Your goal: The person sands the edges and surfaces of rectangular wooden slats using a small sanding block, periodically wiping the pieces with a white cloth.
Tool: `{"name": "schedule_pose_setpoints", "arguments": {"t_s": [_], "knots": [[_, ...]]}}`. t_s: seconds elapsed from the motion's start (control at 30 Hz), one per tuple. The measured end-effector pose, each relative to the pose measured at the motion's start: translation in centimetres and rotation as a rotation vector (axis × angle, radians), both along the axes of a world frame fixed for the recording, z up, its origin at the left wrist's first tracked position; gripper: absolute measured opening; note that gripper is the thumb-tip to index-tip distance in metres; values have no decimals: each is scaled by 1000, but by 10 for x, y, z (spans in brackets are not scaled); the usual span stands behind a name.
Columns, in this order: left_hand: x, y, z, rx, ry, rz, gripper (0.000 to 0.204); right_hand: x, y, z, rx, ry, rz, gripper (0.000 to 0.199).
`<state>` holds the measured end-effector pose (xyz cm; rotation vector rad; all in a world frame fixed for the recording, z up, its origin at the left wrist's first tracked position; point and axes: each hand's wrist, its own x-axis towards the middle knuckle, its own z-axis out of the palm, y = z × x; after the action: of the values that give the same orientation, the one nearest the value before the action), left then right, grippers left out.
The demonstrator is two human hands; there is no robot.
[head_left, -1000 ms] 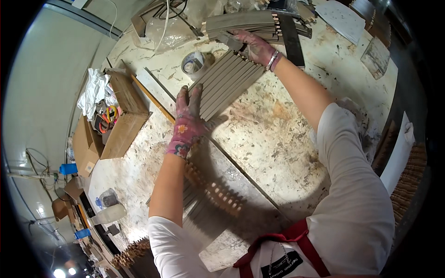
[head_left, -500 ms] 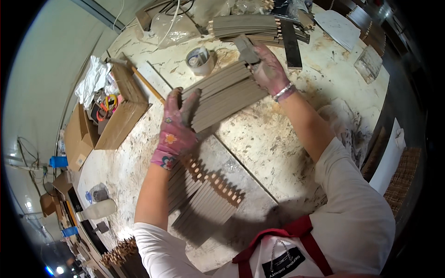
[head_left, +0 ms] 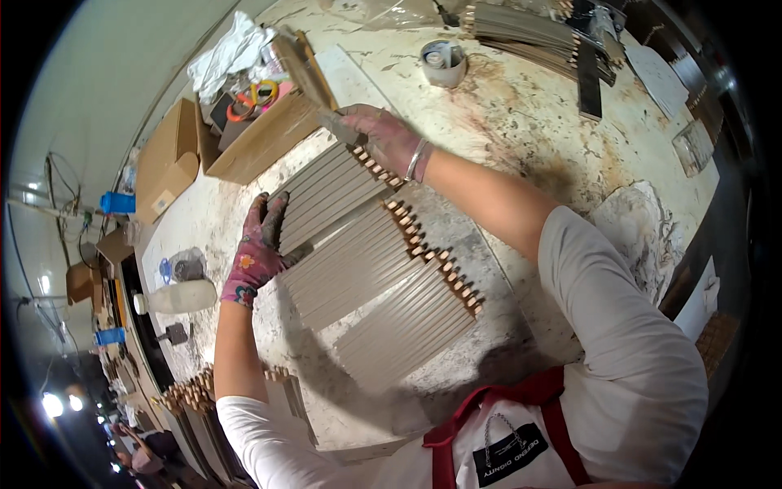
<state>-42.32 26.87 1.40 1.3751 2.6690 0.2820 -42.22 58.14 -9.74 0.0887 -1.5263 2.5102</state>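
Observation:
Three sets of narrow grey slats with pale peg ends lie side by side on the worktable: an upper set [head_left: 326,191], a middle set [head_left: 350,265] and a lower set [head_left: 411,326]. My left hand [head_left: 259,251], in a flowered pink glove smudged grey, grips the upper set at its left end, fingers along the end and thumb at the lower corner. At that set's upper right corner, my gloved right hand [head_left: 387,140] is closed on a grey block [head_left: 336,125], partly hidden by the fingers.
Beyond the slats stands an open cardboard box [head_left: 265,134] with orange-handled scissors and a white cloth. A whitish bottle [head_left: 179,298] lies at the left. A roll of tape [head_left: 444,63] and stacked dark slats [head_left: 525,37] are at the back. Crumpled plastic [head_left: 639,236] lies right.
The upper slats, held up over the table before, now lie beside the other two sets. Both hands have moved left in the picture, and the view has shifted.

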Motion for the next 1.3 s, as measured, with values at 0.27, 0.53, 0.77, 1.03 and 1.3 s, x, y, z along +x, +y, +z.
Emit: {"name": "schedule_pose_setpoints", "arguments": {"t_s": [0.27, 0.53, 0.77, 1.03, 1.3], "knots": [[8, -43, -16, -25, 61, 29, 94, 7, -7, 36, -324, -346, 128, 56], [11, -37, -8, -81, 81, 37, 99, 4, -41, 63, 302, -266, 157, 30], [11, -31, -2, -114, 59, 45, 90, 1, 2, 43, 348, -273, 142, 40], [9, -23, 4, -113, 47, 33, 102, -20, -17, 43, 545, -166, -7, 42], [11, -20, 12, -151, 63, 61, 109, -45, 27, 17, 667, -465, -222, 65]]}}
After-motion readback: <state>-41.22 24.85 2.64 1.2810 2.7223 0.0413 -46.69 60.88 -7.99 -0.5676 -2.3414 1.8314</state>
